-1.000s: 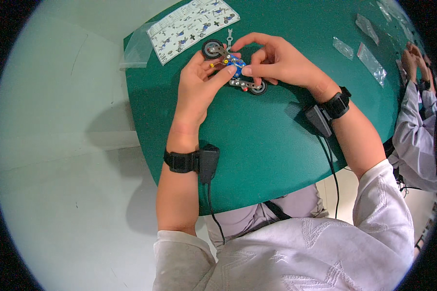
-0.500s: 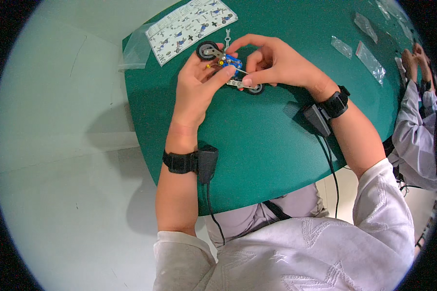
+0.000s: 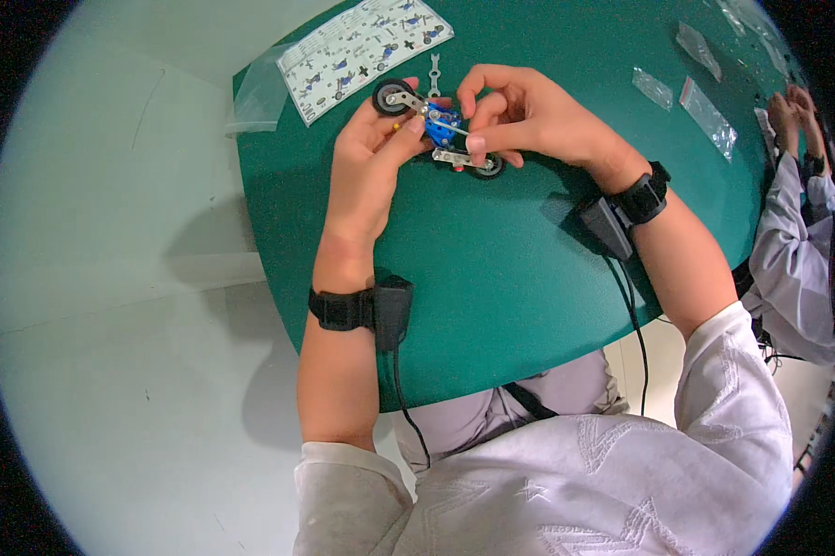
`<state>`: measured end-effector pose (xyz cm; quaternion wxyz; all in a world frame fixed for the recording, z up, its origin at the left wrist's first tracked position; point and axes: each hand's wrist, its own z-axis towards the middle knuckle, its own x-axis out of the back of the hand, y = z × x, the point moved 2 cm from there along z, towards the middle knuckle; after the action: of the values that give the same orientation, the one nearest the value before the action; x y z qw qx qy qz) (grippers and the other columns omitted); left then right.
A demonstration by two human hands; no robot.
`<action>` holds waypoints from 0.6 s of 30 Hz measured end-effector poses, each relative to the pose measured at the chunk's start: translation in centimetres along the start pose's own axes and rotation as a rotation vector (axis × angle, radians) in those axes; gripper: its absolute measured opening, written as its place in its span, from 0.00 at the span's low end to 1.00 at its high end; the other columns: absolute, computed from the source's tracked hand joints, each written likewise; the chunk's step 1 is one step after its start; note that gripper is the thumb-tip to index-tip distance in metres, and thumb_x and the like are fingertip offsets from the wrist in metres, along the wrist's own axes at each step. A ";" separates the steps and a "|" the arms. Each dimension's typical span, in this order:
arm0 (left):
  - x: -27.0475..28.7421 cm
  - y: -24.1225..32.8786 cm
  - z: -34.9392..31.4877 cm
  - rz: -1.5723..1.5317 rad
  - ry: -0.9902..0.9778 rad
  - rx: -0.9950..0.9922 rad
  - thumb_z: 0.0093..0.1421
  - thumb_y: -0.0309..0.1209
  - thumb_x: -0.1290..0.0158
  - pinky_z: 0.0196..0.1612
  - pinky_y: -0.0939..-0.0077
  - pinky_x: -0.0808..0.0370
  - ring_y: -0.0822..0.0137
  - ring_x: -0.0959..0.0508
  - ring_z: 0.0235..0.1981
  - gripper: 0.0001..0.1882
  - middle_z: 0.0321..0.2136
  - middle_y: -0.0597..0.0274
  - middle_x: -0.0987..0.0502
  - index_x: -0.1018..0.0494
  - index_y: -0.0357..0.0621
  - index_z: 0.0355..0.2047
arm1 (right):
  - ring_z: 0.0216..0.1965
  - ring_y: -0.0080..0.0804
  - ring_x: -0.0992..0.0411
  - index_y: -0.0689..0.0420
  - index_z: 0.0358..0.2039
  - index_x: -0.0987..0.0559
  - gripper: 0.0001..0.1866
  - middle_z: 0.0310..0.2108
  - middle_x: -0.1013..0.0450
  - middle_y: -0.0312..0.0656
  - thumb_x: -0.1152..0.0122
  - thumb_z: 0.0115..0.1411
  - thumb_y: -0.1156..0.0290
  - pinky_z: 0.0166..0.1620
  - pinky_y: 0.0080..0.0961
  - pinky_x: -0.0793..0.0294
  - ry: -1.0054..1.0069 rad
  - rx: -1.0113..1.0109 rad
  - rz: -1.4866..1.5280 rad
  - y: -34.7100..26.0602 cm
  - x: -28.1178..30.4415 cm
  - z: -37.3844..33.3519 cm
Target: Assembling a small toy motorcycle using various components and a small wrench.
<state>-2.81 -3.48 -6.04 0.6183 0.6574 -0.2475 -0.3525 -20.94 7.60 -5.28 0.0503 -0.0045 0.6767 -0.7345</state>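
Note:
A small toy motorcycle [image 3: 442,128] with a blue body, perforated metal strips and two black wheels is held above the green table. My left hand [image 3: 371,153] is closed on its left side, thumb against the blue body beside the upper wheel [image 3: 395,98]. The other wheel [image 3: 489,167] is at the lower right, below my right fingers. In my right hand [image 3: 519,120], thumb and fingers pinch a thin metal rod, perhaps a hex key [image 3: 452,128], whose other end meets the blue body. My fingers hide part of the toy.
Just beyond the toy lies a flat metal wrench [image 3: 435,74]. A printed instruction sheet [image 3: 366,56] and a clear plastic bag [image 3: 258,97] lie at the far left. Small clear bags [image 3: 709,118] are on the right of the table [image 3: 491,278]. Another person's hands [image 3: 792,116] show at the right edge.
My left thumb has shifted left, baring more of the blue body, and the toy has turned slightly. My right index finger has lifted off the toy's far side and curled back.

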 end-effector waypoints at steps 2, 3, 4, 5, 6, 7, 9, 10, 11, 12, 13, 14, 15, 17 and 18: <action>-0.2 0.0 0.0 -0.014 0.004 0.005 0.67 0.25 0.44 0.51 0.69 0.21 0.67 0.20 0.47 0.23 0.48 0.55 0.21 0.33 0.36 0.61 | 0.19 0.14 0.31 0.59 0.40 0.27 0.14 0.27 0.20 0.38 0.30 0.59 0.75 0.21 0.13 0.35 -0.004 0.008 0.007 0.3 0.2 -0.1; -0.3 -0.1 0.0 0.055 0.044 0.006 0.67 0.25 0.44 0.50 0.69 0.20 0.67 0.19 0.46 0.22 0.46 0.55 0.20 0.32 0.36 0.60 | 0.19 0.15 0.31 0.59 0.39 0.27 0.13 0.27 0.20 0.38 0.30 0.59 0.75 0.21 0.13 0.34 -0.010 0.020 0.014 0.4 0.1 0.0; -0.3 -0.1 -0.1 0.123 0.084 0.007 0.66 0.26 0.44 0.48 0.70 0.19 0.67 0.19 0.44 0.21 0.45 0.55 0.19 0.30 0.36 0.59 | 0.19 0.15 0.31 0.59 0.39 0.27 0.13 0.27 0.20 0.38 0.30 0.59 0.75 0.21 0.13 0.34 -0.012 0.021 0.015 0.3 0.1 0.1; -0.2 0.0 0.0 0.124 0.085 0.006 0.66 0.26 0.44 0.48 0.70 0.19 0.67 0.19 0.44 0.21 0.45 0.55 0.19 0.30 0.36 0.59 | 0.19 0.15 0.31 0.59 0.39 0.25 0.12 0.27 0.19 0.38 0.30 0.59 0.74 0.22 0.14 0.34 -0.023 0.009 0.008 0.2 0.0 0.1; -0.2 0.0 0.0 0.132 0.091 -0.026 0.66 0.26 0.44 0.47 0.71 0.19 0.67 0.18 0.43 0.20 0.44 0.55 0.19 0.30 0.36 0.58 | 0.20 0.15 0.31 0.59 0.39 0.24 0.11 0.28 0.19 0.39 0.30 0.59 0.73 0.23 0.15 0.34 -0.034 -0.004 0.002 0.3 -0.1 0.1; -0.2 0.0 0.1 0.139 0.097 -0.059 0.66 0.26 0.43 0.46 0.71 0.18 0.67 0.18 0.42 0.20 0.43 0.56 0.18 0.29 0.36 0.57 | 0.20 0.15 0.31 0.59 0.39 0.24 0.11 0.28 0.19 0.39 0.30 0.59 0.73 0.23 0.15 0.34 -0.034 -0.004 0.002 0.3 0.0 0.0; -0.2 0.1 0.0 0.146 0.128 -0.063 0.66 0.26 0.43 0.45 0.72 0.18 0.68 0.18 0.42 0.19 0.43 0.55 0.18 0.28 0.36 0.56 | 0.20 0.16 0.30 0.59 0.37 0.23 0.09 0.28 0.19 0.38 0.31 0.60 0.72 0.24 0.14 0.34 0.003 0.025 -0.031 0.3 0.3 0.0; -0.2 0.2 0.0 0.153 0.158 -0.068 0.66 0.26 0.43 0.45 0.72 0.18 0.68 0.18 0.42 0.18 0.43 0.55 0.18 0.28 0.36 0.56 | 0.20 0.16 0.30 0.59 0.37 0.23 0.09 0.28 0.19 0.38 0.31 0.60 0.72 0.24 0.14 0.34 0.004 0.025 -0.032 0.3 0.5 0.0; -0.2 0.2 0.0 0.152 0.157 -0.069 0.66 0.26 0.43 0.45 0.72 0.18 0.68 0.18 0.42 0.18 0.43 0.55 0.18 0.28 0.36 0.56 | 0.20 0.15 0.30 0.59 0.36 0.22 0.09 0.27 0.19 0.37 0.31 0.60 0.71 0.24 0.14 0.34 0.044 0.038 -0.032 0.3 0.7 0.0; -0.1 0.2 0.0 0.139 0.164 -0.089 0.66 0.26 0.43 0.44 0.72 0.18 0.68 0.18 0.41 0.17 0.43 0.55 0.18 0.27 0.36 0.54 | 0.21 0.15 0.29 0.58 0.36 0.22 0.09 0.27 0.19 0.37 0.30 0.60 0.70 0.23 0.13 0.35 0.083 0.051 -0.030 0.3 0.9 0.0; 0.0 0.2 0.0 0.126 0.170 -0.110 0.66 0.26 0.43 0.44 0.73 0.18 0.68 0.18 0.41 0.16 0.42 0.55 0.17 0.27 0.36 0.53 | 0.21 0.15 0.29 0.58 0.36 0.22 0.09 0.27 0.19 0.37 0.30 0.60 0.70 0.23 0.13 0.35 0.081 0.051 -0.030 0.2 0.9 -0.1; 0.1 0.1 0.0 0.127 0.172 -0.110 0.66 0.26 0.43 0.44 0.73 0.18 0.68 0.18 0.41 0.16 0.42 0.55 0.17 0.27 0.36 0.53 | 0.20 0.15 0.30 0.58 0.36 0.22 0.08 0.27 0.20 0.36 0.31 0.61 0.71 0.24 0.12 0.35 0.089 0.002 -0.057 0.0 0.9 -0.1; 0.1 0.2 0.0 0.123 0.174 -0.121 0.65 0.26 0.42 0.43 0.73 0.18 0.68 0.18 0.41 0.15 0.42 0.55 0.17 0.26 0.37 0.51 | 0.20 0.14 0.31 0.57 0.36 0.23 0.07 0.26 0.21 0.35 0.32 0.61 0.72 0.25 0.12 0.36 0.100 -0.047 -0.084 0.0 1.0 -0.1; 0.1 0.3 0.0 0.120 0.176 -0.134 0.65 0.26 0.42 0.43 0.73 0.18 0.68 0.18 0.41 0.14 0.42 0.55 0.17 0.26 0.37 0.50 | 0.20 0.14 0.31 0.57 0.36 0.23 0.07 0.26 0.21 0.35 0.32 0.61 0.72 0.25 0.12 0.36 0.107 -0.035 -0.075 0.1 0.8 0.0; 0.0 0.4 0.0 0.100 0.187 -0.131 0.64 0.24 0.42 0.43 0.73 0.18 0.70 0.18 0.40 0.15 0.40 0.56 0.17 0.26 0.35 0.50 | 0.20 0.14 0.31 0.57 0.36 0.23 0.07 0.26 0.21 0.35 0.32 0.61 0.73 0.25 0.12 0.36 0.117 -0.024 -0.065 0.2 0.8 -0.1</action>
<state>-2.76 -3.47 -5.65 0.6971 0.6324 -0.1977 -0.2741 -21.71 7.59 -5.54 -0.0130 0.0158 0.6868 -0.7266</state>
